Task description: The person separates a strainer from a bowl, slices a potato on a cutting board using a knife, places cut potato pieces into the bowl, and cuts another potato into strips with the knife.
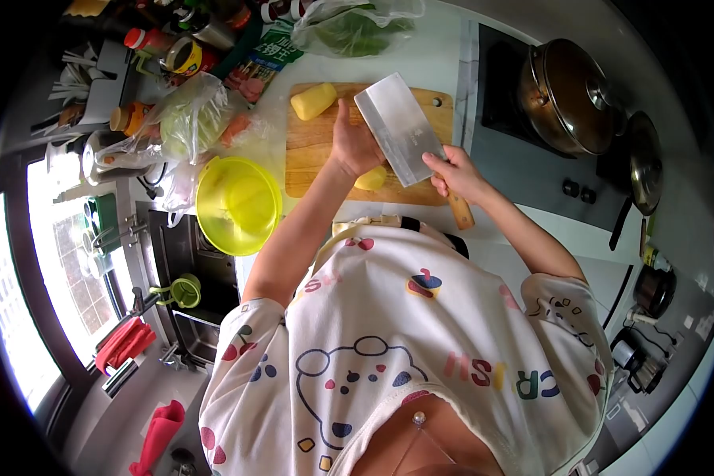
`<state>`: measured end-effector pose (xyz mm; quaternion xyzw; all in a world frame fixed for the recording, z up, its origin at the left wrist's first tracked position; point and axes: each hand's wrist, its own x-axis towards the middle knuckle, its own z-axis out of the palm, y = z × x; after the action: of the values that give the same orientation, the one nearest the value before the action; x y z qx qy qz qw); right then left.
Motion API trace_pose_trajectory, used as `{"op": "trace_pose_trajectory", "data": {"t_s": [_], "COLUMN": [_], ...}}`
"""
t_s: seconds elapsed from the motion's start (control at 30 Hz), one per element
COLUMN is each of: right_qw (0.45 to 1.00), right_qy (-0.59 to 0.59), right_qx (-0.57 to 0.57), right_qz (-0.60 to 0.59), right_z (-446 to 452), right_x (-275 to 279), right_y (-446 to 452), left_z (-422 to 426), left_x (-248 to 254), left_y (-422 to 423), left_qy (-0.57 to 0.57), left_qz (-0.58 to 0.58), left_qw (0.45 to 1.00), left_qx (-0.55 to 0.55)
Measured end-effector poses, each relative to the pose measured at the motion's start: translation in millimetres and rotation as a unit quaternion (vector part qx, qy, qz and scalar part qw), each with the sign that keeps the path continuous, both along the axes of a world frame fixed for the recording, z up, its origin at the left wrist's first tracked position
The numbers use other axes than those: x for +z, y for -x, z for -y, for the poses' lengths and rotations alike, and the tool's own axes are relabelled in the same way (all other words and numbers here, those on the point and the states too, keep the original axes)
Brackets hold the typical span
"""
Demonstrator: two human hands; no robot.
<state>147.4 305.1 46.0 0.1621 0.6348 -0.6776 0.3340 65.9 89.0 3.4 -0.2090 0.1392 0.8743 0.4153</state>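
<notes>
My right hand (458,174) is closed round the wooden handle of a cleaver (398,127), whose broad blade is raised and tilted over the wooden cutting board (305,170). My left hand (358,147) is beside the blade, thumb raised and apart; its fingers are partly hidden by the blade, and whether they touch it I cannot tell. A peeled potato (313,101) lies at the board's far left corner. Another yellow potato piece (370,178) sits near the front edge, just below my left hand, partly covered by it.
Left of the board stands a yellow-green plastic bowl (239,206). Bagged vegetables (194,127) and bottles crowd the counter behind it. A bag of greens (361,32) lies at the back. To the right, a lidded pot (567,99) stands on the stove. The sink (197,333) is at left.
</notes>
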Motion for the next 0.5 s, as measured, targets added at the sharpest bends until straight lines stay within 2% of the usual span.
{"op": "trace_pose_trajectory", "data": {"t_s": [0.23,0.43,0.5], "right_qw": [1.0,0.999,0.999], "right_qy": [-0.009,-0.035,-0.039], "right_qx": [0.006,-0.005,-0.01], "right_qz": [-0.009,-0.022,-0.026], "right_z": [-3,-4,-7], "right_x": [-6,-14,-16], "right_y": [3,4,3], "left_z": [9,14,15], "left_x": [-10,-6,-4], "left_y": [1,-2,1], "left_qy": [0.0,0.067,0.075], "left_qz": [-0.001,0.011,0.046], "left_qw": [1.0,0.997,0.996], "left_qx": [0.0,0.026,0.026]}}
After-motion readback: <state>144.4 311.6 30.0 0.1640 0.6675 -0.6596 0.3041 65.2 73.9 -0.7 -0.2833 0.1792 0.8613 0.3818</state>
